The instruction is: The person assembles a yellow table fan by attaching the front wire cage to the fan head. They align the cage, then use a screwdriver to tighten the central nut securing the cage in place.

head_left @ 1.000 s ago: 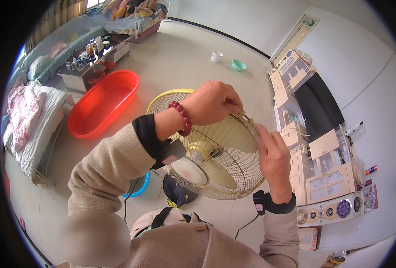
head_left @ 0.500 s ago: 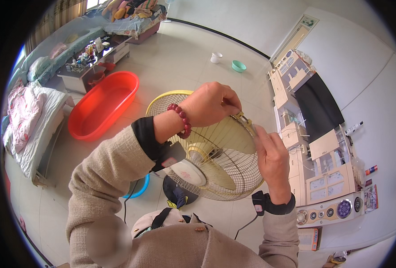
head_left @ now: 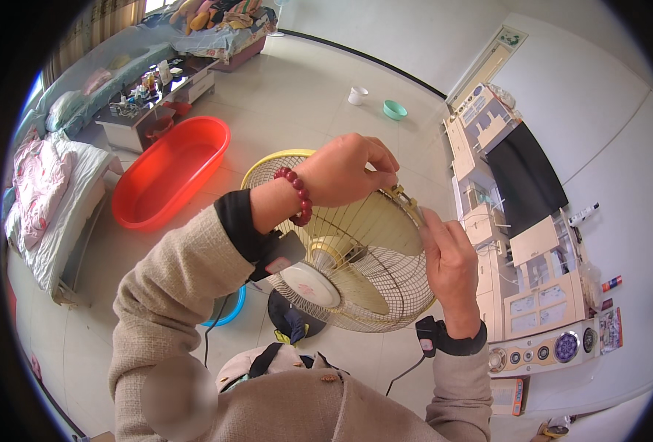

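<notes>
An electric fan stands before me, its wire guard (head_left: 407, 295) edged with a yellow rim and its pale yellow blades (head_left: 385, 225) visible inside. A white round cap (head_left: 309, 285) sits at the centre of the guard. My left hand (head_left: 348, 171), with a dark red bead bracelet at the wrist, is pinched at the guard's far edge. Whatever its fingertips hold is too small to make out. Just beside them is a small yellow clip (head_left: 402, 196) on the rim. On the right, my right hand (head_left: 450, 254) is closed on the rim, thumb and fingers against the edge.
Left of the fan lies a red oval tub (head_left: 124, 202). A blue basin (head_left: 237, 313) and the fan's dark base (head_left: 312, 324) are below. Farther off are a white bucket (head_left: 357, 96), a green basin (head_left: 394, 110) and a cluttered coffee table (head_left: 124, 136). A TV cabinet (head_left: 488, 269) lines the right wall.
</notes>
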A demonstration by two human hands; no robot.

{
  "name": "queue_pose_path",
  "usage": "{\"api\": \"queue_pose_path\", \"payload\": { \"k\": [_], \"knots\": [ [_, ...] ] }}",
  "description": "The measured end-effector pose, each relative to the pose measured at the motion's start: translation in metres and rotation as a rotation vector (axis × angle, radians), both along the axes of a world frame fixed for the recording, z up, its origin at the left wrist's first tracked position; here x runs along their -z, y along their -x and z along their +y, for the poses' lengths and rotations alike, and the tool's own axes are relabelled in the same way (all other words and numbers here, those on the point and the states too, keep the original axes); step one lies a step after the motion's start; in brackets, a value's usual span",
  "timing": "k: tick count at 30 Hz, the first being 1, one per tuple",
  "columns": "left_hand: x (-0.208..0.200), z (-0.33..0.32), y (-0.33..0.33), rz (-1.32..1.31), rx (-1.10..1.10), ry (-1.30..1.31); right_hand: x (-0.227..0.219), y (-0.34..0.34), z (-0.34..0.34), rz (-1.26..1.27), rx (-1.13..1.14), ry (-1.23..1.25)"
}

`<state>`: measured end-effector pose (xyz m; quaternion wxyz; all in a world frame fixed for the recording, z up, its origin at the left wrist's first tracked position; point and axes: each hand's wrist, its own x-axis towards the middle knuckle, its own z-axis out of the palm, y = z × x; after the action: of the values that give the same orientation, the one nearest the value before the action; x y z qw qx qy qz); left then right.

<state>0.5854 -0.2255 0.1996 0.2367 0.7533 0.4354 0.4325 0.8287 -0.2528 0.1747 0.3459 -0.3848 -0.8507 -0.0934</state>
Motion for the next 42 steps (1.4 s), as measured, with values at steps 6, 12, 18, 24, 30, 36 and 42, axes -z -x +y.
{"api": "queue_pose_path", "payload": {
  "k": [6,12,18,24,30,36,42],
  "knots": [
    [-0.0008,-0.0001,0.0007,0.018,0.044,-0.046,-0.0002,-0.0005,-0.0001,-0.004,0.001,0.004],
    [0.0004,0.0010,0.0006,-0.003,0.057,-0.017,-0.0004,-0.0010,0.0006,-0.007,-0.010,0.008],
    [0.0013,0.0005,0.0026,-0.019,0.064,-0.063,-0.0009,-0.0005,0.0004,-0.010,-0.008,0.005],
    [0.0007,-0.0006,0.0020,0.008,0.034,-0.036,-0.0015,0.0005,0.0000,-0.006,-0.010,0.010],
    [0.0008,0.0002,0.0017,-0.011,0.050,-0.032,-0.0016,0.0002,0.0005,-0.009,-0.016,0.012],
    [0.0007,-0.0004,0.0019,-0.015,0.047,-0.019,-0.0015,0.0013,0.0003,-0.004,-0.024,0.005],
    [0.0016,0.0000,0.0029,-0.010,0.055,-0.043,-0.0021,0.0017,0.0001,-0.004,-0.028,0.007]
  ]
}}
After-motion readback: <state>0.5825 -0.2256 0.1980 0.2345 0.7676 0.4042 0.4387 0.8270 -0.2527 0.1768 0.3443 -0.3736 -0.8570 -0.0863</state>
